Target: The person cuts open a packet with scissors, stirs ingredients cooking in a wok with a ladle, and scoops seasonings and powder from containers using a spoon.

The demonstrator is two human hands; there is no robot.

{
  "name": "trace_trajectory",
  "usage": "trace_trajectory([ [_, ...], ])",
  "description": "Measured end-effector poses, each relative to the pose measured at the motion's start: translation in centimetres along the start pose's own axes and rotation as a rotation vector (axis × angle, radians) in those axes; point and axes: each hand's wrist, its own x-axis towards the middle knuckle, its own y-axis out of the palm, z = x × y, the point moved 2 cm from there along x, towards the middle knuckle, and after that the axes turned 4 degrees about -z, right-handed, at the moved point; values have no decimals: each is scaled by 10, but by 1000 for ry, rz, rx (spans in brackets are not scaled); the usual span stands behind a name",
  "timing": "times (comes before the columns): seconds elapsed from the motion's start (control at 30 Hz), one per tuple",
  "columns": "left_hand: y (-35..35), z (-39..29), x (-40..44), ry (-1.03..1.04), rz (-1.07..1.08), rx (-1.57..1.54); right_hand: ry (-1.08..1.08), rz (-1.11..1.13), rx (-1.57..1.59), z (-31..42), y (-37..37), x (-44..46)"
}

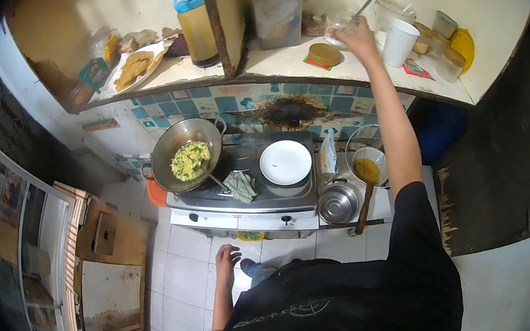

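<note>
My right hand (357,39) reaches up to the shelf, its fingers closed round a small clear jar (336,30). A spoon (365,5) slants up behind the hand; its lower end is hidden. Just left of the jar lies a brown-gold round lid (325,54). To the right of my hand stands a white cup (400,42). My left hand (228,256) hangs low before the stove, fingers loosely apart and holding nothing. On the stove's left side, a wok (167,162) holds chopped green-and-yellow food (190,161), with a metal utensil (215,180) leaning in it.
A white plate (285,162) rests on the stove's right side, near a checked cloth (240,186). Farther right are a steel pot (339,201) and a strainer (366,169) with a wooden handle. A blue-capped bottle (200,31) and fried food on a plate (158,48) occupy the left shelf.
</note>
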Motion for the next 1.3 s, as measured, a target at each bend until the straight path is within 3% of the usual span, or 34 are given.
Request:
trace_trajectory([
  [0.1, -17, -28, 0, 69, -3, 5, -47, 30, -34, 21, -17, 2],
  [0.23, -2, -111, -26, 315, -33, 167, -83, 85, 1, 64, -53, -18],
  [0.37, 52, -196, -68, 545, 45, 185, -61, 282, 183, 98, -84, -63],
  [0.57, 130, -239, -87, 810, 384, 227, 74, 659, 619, 116, -83, -179],
  [0.7, 167, -237, -92, 833, 434, 371, 61, 785, 669, 132, -64, -259],
  [0.73, 169, -234, -88, 926, 429, 402, 48, 805, 642, 133, -57, -277],
  [0.9, 144, -205, -72, 879, 325, 483, -37, 880, 597, 137, -27, -335],
  [1.1, 92, -196, -66, 854, 247, 546, -112, 753, 740, 147, 0, -334],
  [1.2, 65, -196, -52, 809, 208, 515, -175, 763, 578, 169, 11, -336],
  [1.3, 33, -202, -33, 796, 178, 493, 35, 928, 591, 195, 27, -350],
])
